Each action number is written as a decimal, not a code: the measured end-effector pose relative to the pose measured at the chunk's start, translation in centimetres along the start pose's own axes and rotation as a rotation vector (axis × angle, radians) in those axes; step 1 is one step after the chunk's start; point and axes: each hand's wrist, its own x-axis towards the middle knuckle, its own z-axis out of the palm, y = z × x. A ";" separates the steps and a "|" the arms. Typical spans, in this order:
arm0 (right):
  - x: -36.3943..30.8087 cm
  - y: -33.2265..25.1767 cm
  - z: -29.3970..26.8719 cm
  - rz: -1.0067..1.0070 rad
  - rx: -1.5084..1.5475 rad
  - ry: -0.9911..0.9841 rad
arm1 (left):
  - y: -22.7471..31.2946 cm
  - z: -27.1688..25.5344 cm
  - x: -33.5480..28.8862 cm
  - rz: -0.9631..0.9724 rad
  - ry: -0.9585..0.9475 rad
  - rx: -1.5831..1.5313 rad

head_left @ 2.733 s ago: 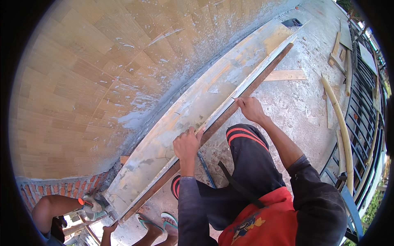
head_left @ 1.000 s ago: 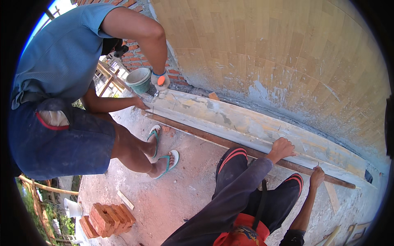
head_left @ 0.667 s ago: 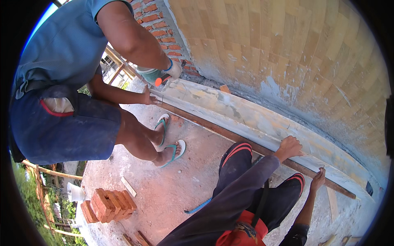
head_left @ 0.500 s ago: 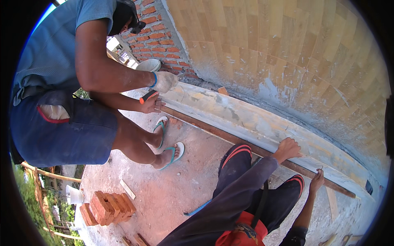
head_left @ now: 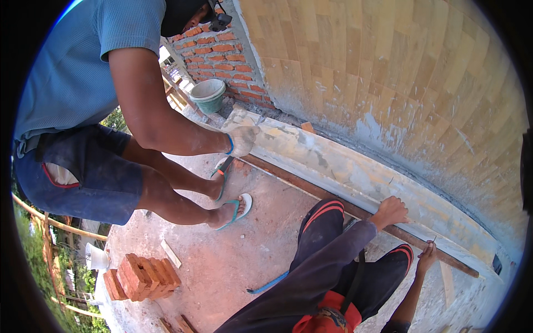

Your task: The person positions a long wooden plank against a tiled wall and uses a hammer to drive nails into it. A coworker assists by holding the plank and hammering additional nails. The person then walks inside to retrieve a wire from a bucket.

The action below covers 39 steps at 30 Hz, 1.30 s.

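Observation:
My left hand (head_left: pixel 390 213), fingers curled closed, presses at the upper edge of a long brown wooden batten (head_left: pixel 300 182). Whatever it grips, if anything, is hidden. Farther right, my right hand (head_left: pixel 427 257) is closed in a pinch beside the batten, with a thin nail (head_left: pixel 435 238) sticking up from the fingertips. The batten lies along the front side of a low pale plastered ledge (head_left: pixel 338 162). At its far left end a co-worker's gloved hand (head_left: pixel 242 141) is lowered to the ledge. Below that glove shows a black-and-orange tool handle (head_left: pixel 225 165).
The co-worker (head_left: pixel 83 116) bends over at the left in sandals. A green-grey bucket (head_left: pixel 209 97) stands by the brick wall (head_left: pixel 214 58). Stacked bricks (head_left: pixel 144 277), a white pail (head_left: pixel 96 257) and a wood strip (head_left: pixel 171 253) sit on the dusty floor. Wood-look tiles (head_left: pixel 388 61) cover the wall behind.
The co-worker has leaned in, and the gloved hand has moved right and down. The orange tool handle has shifted lower. My hands stay nearly in place; the view has shifted slightly.

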 end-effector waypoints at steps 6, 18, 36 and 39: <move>0.7 0.5 2.3 -0.236 -0.118 0.167 | -0.1 -0.6 0.4 -0.006 -0.045 0.033; -0.5 -10.3 -1.7 0.291 -0.157 0.049 | -0.2 -0.9 0.2 0.065 -0.020 0.120; 4.1 -4.1 -7.3 -0.602 -0.976 -0.218 | -0.1 -2.0 0.5 0.114 0.016 0.250; 4.9 -5.3 -8.9 -0.690 -1.059 -0.315 | 0.0 -2.1 0.5 0.129 0.043 0.252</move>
